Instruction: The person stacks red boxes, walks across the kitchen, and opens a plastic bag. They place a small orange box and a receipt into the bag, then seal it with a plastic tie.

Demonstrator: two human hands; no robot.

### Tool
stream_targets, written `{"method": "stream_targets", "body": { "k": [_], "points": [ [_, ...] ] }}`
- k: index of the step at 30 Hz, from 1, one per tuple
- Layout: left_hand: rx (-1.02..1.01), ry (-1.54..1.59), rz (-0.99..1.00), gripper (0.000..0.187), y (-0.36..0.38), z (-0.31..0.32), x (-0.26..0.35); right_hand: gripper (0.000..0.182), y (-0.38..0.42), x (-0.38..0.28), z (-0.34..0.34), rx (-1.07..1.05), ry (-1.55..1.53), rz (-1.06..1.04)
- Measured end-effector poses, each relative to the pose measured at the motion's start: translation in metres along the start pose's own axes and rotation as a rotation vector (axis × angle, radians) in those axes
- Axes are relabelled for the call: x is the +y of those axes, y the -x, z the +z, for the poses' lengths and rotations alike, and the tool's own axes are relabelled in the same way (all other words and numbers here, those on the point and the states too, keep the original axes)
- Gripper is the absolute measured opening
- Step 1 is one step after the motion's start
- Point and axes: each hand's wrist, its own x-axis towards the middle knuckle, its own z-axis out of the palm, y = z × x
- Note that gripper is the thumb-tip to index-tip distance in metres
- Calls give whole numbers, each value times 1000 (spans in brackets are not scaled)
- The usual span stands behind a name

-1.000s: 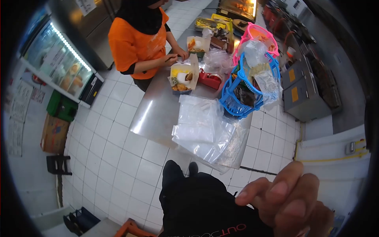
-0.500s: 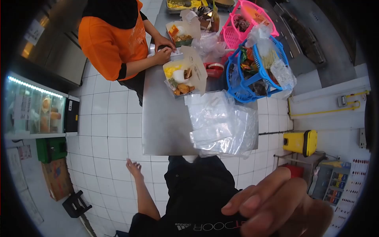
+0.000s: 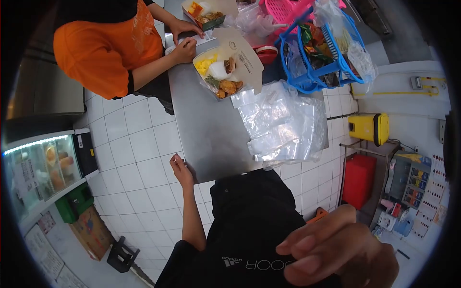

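My left hand (image 3: 181, 170) hangs by the near left corner of the steel table (image 3: 206, 139), fingers loosely bent and apart, with nothing in them. Raised close to the camera at the lower right, my right hand (image 3: 336, 249) has its fingers half curled, tips apart, and no object shows in it. On the table lies a stack of clear plastic bags (image 3: 283, 125). Behind them stands an open food box (image 3: 245, 55) with rice (image 3: 218, 70), fried pieces (image 3: 229, 87) and yellow food (image 3: 205, 64). Neither hand touches the bags or the box.
A co-worker in an orange shirt (image 3: 115, 53) leans at the table's left side, writing on paper (image 3: 204, 39). A second food box (image 3: 225, 7), a blue basket (image 3: 312, 77) and a pink basket (image 3: 283, 10) stand farther back. A yellow bin (image 3: 367, 128) is at right.
The view has shifted toward the table and turned a little. My left hand has come up to the table's corner. My right hand stays raised near the camera.
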Motion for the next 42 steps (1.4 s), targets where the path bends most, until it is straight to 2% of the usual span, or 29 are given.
{"method": "stream_targets", "body": {
  "k": [1,3,4,5,8,9,10,11,12,13,14,15,16,18,19,20,22,23,26,27,31,34,37,38,40,42],
  "points": [
    [-30,0,30,54,4,-2,5,28,-3,6,-11,-117,58,-88],
    [9,-136,130,53,12,6,18,29,2,-21,-11,-26,17,255],
    [17,-211,181,52,15,4,19,35,18,-29,-20,253,64,396],
    [-3,-245,142,54,13,3,19,43,33,-35,-29,544,71,526],
    [57,-167,211,53,13,5,16,34,59,37,-114,701,499,124],
    [79,-148,218,50,12,6,13,32,75,69,-131,961,665,328],
    [109,-122,225,47,12,6,8,27,107,103,-161,1087,634,570],
    [165,-225,362,43,13,2,3,24,158,147,-192,999,694,791],
    [218,-342,498,39,16,-1,3,26,210,200,-206,900,698,875],
    [157,-302,554,37,19,3,12,38,275,274,-219,875,714,969],
    [102,-265,611,35,24,6,27,61,266,296,-186,905,856,1122],
    [54,-228,663,33,31,9,40,72,265,313,-162,882,1034,1027],
    [-69,-220,607,32,38,23,56,84,260,328,-149,848,1209,921],
    [-339,-234,495,29,48,55,86,85,220,332,-129,886,1391,911],
    [-392,-292,565,31,53,75,92,86,202,333,-127,911,1478,898],
    [-440,-348,638,33,57,100,98,88,192,337,-130,916,1393,943],
    [-480,-367,593,36,69,144,111,92,184,343,-135,912,1215,1034],
    [-430,-450,604,37,79,163,119,72,190,350,-144,1004,1017,1028],
    [-313,-631,631,40,100,204,135,46,227,369,-191,853,632,969],
    [-315,-654,644,40,104,213,135,27,226,353,-189,914,715,830],
    [-437,-675,756,36,114,227,128,21,245,317,-188,852,1143,821],
    [-488,-598,869,27,123,232,132,26,211,278,-177,935,1326,577],
    [-463,-615,887,30,129,238,126,30,203,302,-165,680,754,186],
    [-427,-577,875,34,125,241,114,30,197,301,-168,437,576,242],
    [-347,-491,864,41,110,250,92,31,196,341,-166,311,568,354],
    [-293,-483,799,47,116,258,100,30,195,368,-170,416,853,395]
  ]
}}
